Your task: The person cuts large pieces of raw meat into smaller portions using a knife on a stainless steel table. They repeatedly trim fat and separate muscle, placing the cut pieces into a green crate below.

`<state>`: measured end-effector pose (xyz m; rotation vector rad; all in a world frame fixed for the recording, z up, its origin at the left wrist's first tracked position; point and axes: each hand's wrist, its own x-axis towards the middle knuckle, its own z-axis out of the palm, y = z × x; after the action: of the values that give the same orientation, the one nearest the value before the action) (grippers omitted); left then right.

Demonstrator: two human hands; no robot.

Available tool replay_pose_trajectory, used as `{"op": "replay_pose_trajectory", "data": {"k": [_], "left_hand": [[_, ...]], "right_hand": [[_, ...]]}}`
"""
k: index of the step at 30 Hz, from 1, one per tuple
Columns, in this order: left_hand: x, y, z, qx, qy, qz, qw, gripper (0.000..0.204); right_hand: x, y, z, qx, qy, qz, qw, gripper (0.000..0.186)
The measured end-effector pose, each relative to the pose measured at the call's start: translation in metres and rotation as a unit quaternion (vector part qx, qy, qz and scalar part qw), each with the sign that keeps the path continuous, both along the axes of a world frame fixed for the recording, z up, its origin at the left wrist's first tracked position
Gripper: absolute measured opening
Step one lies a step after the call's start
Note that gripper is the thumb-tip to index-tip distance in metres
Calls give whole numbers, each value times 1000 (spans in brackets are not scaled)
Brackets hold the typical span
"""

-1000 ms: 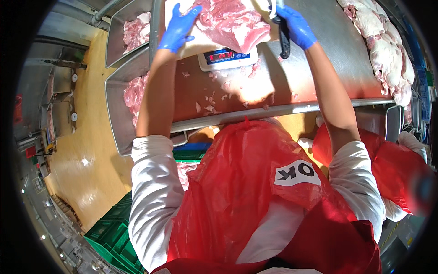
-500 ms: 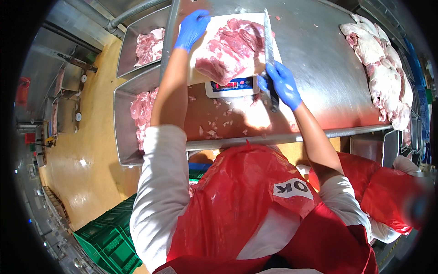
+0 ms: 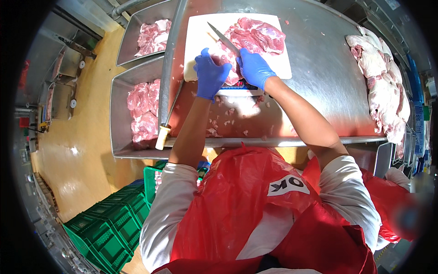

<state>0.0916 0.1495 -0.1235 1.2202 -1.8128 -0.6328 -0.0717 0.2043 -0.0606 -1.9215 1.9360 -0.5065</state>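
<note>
A large piece of raw meat (image 3: 261, 36) lies on a white cutting board (image 3: 197, 34), which rests on a small scale (image 3: 242, 91) with a mostly hidden display. My right hand (image 3: 255, 68), in a blue glove, grips a knife (image 3: 222, 35) over the meat. Its blade points to the far left, and the handle is hidden in my fist. At the near left part of the board is my left hand (image 3: 211, 75), also gloved. Its fingers are bent but apart, with the thumb at the near edge of the meat; no held thing shows in it.
A sharpening steel (image 3: 163, 137) with a pale handle lies along the left edge of the metal table (image 3: 319, 91). Metal bins (image 3: 119, 109) of meat stand left. Large skin-on pieces (image 3: 385, 91) lie right. Green crates (image 3: 107, 228) sit lower left; another person's red apron (image 3: 388, 201) shows lower right.
My left hand has come back from the board's far left to the meat's near end. The knife has swung from the meat's right side to above it, tip now pointing far left.
</note>
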Motion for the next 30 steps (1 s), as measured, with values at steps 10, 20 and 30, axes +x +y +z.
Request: {"op": "replay_pose_trajectory", "data": {"k": [10,20,30], "left_hand": [[4,-8,-7,-119,68,-30,990,65],[38,-58,0,90,149,-225,959,60],[38,-49,-8,79,171,-218,958,59]], "right_hand": [[-21,81,-22,50,79,76,993,24],[-25,119,35,31,-13,39,999,24],[50,-32,32,164,41,6,986,34]]}}
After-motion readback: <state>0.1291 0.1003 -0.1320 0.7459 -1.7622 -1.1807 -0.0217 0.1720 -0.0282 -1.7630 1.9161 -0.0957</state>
